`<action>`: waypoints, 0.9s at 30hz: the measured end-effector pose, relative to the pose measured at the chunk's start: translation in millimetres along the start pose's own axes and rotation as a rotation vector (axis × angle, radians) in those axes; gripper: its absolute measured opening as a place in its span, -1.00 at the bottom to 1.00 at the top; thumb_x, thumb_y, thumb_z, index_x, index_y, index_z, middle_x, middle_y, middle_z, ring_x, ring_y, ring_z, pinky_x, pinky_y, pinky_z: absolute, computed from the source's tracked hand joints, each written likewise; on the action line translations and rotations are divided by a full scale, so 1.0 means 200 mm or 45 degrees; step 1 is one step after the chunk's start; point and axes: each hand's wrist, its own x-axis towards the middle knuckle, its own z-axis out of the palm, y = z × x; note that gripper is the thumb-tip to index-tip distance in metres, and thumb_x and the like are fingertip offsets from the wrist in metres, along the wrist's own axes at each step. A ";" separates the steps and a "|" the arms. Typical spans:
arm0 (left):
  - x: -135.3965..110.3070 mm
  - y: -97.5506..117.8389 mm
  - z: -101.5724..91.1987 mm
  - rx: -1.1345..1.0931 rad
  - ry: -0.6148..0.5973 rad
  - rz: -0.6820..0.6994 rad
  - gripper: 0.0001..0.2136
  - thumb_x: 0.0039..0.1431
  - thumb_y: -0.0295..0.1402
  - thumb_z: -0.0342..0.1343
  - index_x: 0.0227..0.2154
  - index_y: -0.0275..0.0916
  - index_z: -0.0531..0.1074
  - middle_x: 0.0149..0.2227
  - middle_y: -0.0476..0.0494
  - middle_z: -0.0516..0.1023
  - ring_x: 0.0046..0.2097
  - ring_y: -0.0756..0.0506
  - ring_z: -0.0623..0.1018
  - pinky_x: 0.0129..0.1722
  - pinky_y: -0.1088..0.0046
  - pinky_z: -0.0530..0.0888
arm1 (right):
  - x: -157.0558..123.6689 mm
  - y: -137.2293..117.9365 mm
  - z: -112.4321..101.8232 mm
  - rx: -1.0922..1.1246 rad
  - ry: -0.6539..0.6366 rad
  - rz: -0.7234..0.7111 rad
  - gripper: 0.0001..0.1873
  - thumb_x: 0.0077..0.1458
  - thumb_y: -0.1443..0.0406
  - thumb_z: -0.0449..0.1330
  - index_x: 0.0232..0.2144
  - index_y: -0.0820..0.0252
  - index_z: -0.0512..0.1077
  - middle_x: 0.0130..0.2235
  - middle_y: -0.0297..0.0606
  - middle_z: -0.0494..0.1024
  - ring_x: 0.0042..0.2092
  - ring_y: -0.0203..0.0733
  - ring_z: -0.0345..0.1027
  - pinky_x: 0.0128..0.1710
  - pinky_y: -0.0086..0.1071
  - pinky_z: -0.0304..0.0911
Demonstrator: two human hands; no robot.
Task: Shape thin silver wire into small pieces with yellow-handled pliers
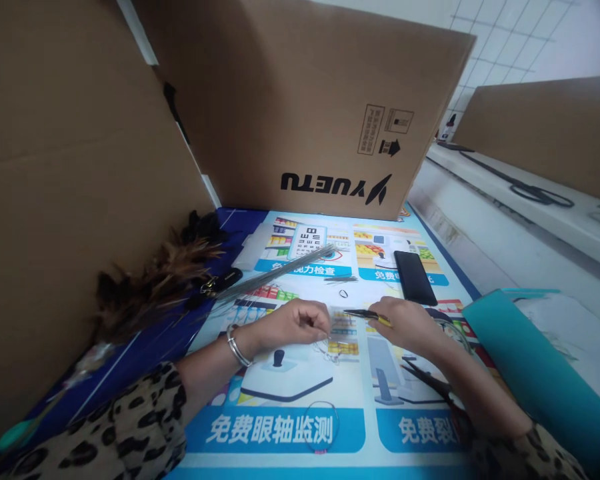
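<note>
Now your left hand (300,321) pinches thin wire (330,350) — right hand (405,323) grips pliers (363,313) closed, bending barely begun — wire bundle (280,272) untouched

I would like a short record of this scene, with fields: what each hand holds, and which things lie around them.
left hand: the left hand pinches a thin wire over the poster
right hand: the right hand holds pliers with yellow handles, tip toward the left hand
behind hands: bundle of wires, black phone
left side: brown feathers, cardboard box at the back
right side: teal folder, scissors under the right forearm
wrist: silver bracelet on the left
</note>
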 end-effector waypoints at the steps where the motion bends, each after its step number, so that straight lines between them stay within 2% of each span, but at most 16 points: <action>1: 0.00 0.00 0.00 0.014 -0.029 0.013 -0.89 0.00 -0.37 0.11 -0.47 -0.34 0.41 -0.42 -0.09 0.38 -0.39 0.04 0.37 -0.39 0.55 0.31 | 0.00 0.00 -0.01 -0.033 -0.027 -0.021 -0.77 0.07 0.15 0.02 -0.31 0.07 0.41 -0.35 -0.27 0.47 -0.31 -0.21 0.34 -0.42 -0.45 0.10; 4: -0.01 0.01 -0.01 0.050 -0.111 0.041 -0.89 0.01 -0.38 0.11 -0.46 -0.34 0.43 -0.43 -0.11 0.39 -0.39 0.03 0.38 -0.38 0.53 0.33 | -0.01 -0.03 -0.02 -0.106 -0.054 -0.069 -0.76 0.07 0.14 0.03 -0.31 0.09 0.40 -0.36 -0.25 0.46 -0.32 -0.19 0.32 -0.42 -0.42 0.06; 9: -0.02 0.03 0.02 0.082 -0.205 0.047 -0.89 0.01 -0.38 0.10 -0.46 -0.33 0.45 -0.43 -0.12 0.41 -0.41 0.03 0.39 -0.43 0.55 0.34 | -0.01 -0.08 -0.03 -0.204 0.014 -0.084 -0.79 0.08 0.19 0.02 -0.36 0.15 0.39 -0.38 -0.20 0.43 -0.32 -0.19 0.27 -0.37 -0.39 0.03; 17: -0.02 0.02 0.03 0.089 -0.207 0.043 -0.90 0.02 -0.40 0.09 -0.45 -0.34 0.43 -0.43 -0.11 0.39 -0.42 0.05 0.37 -0.44 0.58 0.33 | 0.00 -0.12 -0.01 -0.305 0.008 -0.109 -0.83 0.08 0.27 0.03 -0.41 0.21 0.38 -0.39 -0.16 0.40 -0.30 -0.18 0.24 -0.34 -0.36 0.00; 23: -0.02 0.02 0.03 0.094 -0.197 0.009 -0.91 0.03 -0.41 0.08 -0.45 -0.35 0.41 -0.42 -0.08 0.37 -0.41 0.06 0.35 -0.40 0.57 0.33 | -0.01 -0.12 -0.01 -0.375 -0.043 -0.129 -0.84 0.11 0.37 -0.03 -0.40 0.20 0.34 -0.39 -0.22 0.39 -0.35 -0.22 0.23 -0.44 -0.39 -0.07; 27: -0.02 0.00 0.02 0.088 -0.185 -0.011 -0.89 0.03 -0.38 0.09 -0.44 -0.35 0.41 -0.41 -0.08 0.37 -0.40 0.06 0.35 -0.40 0.57 0.32 | -0.01 -0.11 0.00 -0.354 -0.053 -0.088 -0.85 0.12 0.34 -0.02 -0.39 0.19 0.35 -0.39 -0.23 0.40 -0.36 -0.24 0.24 -0.47 -0.40 -0.10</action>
